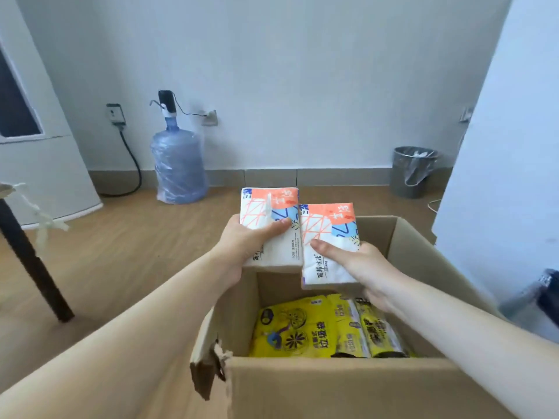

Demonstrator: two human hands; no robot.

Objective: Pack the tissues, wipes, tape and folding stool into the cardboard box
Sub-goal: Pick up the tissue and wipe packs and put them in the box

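L hand [242,246] & R hand [360,263]: tissue pack in each grip, above box [332,385].

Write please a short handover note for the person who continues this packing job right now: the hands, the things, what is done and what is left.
Left hand: holds one tissue pack, above the far edge of the cardboard box.
Right hand: holds a second tissue pack over the open box.
In the box: yellow packets at the bottom.
Done: neither tissue pack is placed yet.
Left: lower both packs in. Wipes, tape and folding stool are not in view; find and pack them.
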